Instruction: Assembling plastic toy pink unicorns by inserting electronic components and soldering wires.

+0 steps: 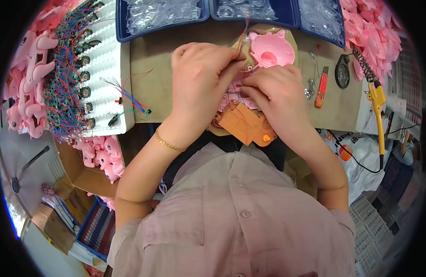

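Observation:
A pink plastic toy shell (pixel 280 47) with a round hollow lies open on the table in front of me. My left hand (pixel 201 76) is over its left side, thumb and forefinger closed on a few thin coloured wires (pixel 242 42) that stick up past the fingertips. My right hand (pixel 283 94) is at the shell's lower right with its fingertips pinched together over the pink part; what lies between them is hidden. An orange plastic box (pixel 244 123) with a small knob sits at the shell's near end, below both hands.
Blue bins (pixel 163 16) of clear plastic parts line the back. At left, a white foam tray (pixel 112 60) holds wired round parts beside pink toy bodies (pixel 33 78). A red cutter (pixel 321 87), a black oval part (pixel 342 71) and a yellow soldering iron (pixel 378 108) are at right.

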### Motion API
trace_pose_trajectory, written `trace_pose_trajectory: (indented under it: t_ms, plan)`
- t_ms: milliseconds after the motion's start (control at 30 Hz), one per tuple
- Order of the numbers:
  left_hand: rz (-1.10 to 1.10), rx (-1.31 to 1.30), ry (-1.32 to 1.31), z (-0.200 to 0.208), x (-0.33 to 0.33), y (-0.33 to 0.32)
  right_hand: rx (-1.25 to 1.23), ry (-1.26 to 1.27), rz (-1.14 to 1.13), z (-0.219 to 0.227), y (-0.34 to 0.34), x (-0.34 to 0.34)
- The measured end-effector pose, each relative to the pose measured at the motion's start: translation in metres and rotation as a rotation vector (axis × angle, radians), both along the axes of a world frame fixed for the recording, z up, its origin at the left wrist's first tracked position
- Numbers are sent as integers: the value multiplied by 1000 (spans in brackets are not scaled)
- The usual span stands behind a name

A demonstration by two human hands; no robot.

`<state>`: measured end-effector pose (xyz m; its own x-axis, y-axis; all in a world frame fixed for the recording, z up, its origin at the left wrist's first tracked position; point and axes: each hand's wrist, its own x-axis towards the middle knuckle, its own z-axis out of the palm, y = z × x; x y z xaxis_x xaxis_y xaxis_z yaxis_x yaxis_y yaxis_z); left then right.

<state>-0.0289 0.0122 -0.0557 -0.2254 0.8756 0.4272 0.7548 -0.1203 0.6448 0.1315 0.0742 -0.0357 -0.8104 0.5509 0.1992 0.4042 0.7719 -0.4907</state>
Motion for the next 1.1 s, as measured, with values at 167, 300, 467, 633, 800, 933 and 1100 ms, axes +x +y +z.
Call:
trace_pose_trajectory:
  t_ms: [167,300,467,633,800,933,1100]
  plan:
    - [-48,-16,-170,-2,-2,-1,113,-88,5,5,-6,4]
    - [-78,-64,-131,0,-2,-2,126,-173,19,8,-5,3]
    - [-57,-19,-91,-2,0,-1,-15,-20,-34,8,4,12]
    - [-63,-49,-105,-1,-1,-1,-4,-119,28,9,4,6]
    - [-81,-52,-181,-1,0,3,34,-119,-19,5,1,1]
    - [-66,-23,-330,2,5,7,135,-266,26,18,2,-8]
    - [-66,-70,-194,12,-13,-2,33,-178,39,29,-15,14]
